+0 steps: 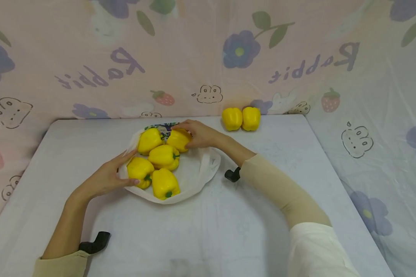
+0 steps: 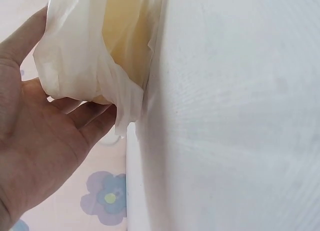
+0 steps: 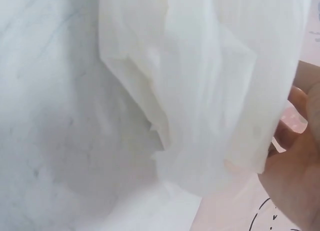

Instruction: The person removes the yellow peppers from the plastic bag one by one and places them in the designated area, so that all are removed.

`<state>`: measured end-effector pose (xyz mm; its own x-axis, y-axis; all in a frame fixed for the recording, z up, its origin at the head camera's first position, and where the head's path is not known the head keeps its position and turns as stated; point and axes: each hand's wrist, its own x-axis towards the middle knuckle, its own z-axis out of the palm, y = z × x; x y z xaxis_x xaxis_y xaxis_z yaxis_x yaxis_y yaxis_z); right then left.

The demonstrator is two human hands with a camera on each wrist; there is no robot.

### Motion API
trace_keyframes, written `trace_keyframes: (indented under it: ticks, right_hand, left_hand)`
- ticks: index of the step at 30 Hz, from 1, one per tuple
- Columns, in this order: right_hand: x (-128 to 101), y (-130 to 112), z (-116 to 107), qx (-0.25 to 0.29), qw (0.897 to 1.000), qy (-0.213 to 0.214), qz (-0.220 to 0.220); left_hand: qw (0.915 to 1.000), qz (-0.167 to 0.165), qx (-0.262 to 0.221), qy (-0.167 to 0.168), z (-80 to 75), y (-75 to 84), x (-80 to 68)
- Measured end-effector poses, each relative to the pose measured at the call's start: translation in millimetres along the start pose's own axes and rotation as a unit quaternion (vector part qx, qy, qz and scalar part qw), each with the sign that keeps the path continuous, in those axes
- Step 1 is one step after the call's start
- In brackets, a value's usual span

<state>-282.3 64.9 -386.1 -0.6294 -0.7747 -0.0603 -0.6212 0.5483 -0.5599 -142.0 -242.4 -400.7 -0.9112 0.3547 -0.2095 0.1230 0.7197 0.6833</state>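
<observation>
Five bright yellow peppers [image 1: 159,161] with green stems lie on a translucent white plastic bag [image 1: 197,173], which shows creamy white in both wrist views, with a yellow tint where a pepper lies behind it. At the bag's far edge sits a patch of blue, green and white print [image 1: 163,126]. Two more yellow peppers [image 1: 240,118] stand far right on the pale grey-white tabletop [image 1: 228,231]. The backdrop cloth [image 1: 208,57] is pale pink, patterned with purple flowers, green leaves, red strawberries, outlined rabbits and purple lettering. The sleeves [image 1: 280,184] are beige, and cream near the right edge.
</observation>
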Motion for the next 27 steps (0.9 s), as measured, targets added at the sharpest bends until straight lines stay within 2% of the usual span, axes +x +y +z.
trace_keyframes:
  ticks: [8,11,16,20,27]
  right_hand:
    - [-4,4,10,0.002,0.999,-0.016,0.042]
    - [-3,4,13,-0.020,0.999,-0.015,0.048]
    - [-5,3,13,-0.061,0.997,0.012,0.048]
    - [-8,2,10,-0.074,0.996,0.046,0.028]
    - [-15,1,3,-0.061,0.994,0.096,0.003]
  left_hand:
    - [1.0000,0.000,-0.009,-0.004,0.3,0.9,0.7]
    - [1.0000,0.002,-0.001,-0.002,-0.3,0.8,1.1]
    - [1.0000,0.005,0.000,-0.001,-1.2,1.5,1.4]
    - [1.0000,0.005,-0.006,0.001,-1.1,1.6,0.2]
    - [1.0000,0.000,-0.001,0.001,-1.5,1.6,-2.1]
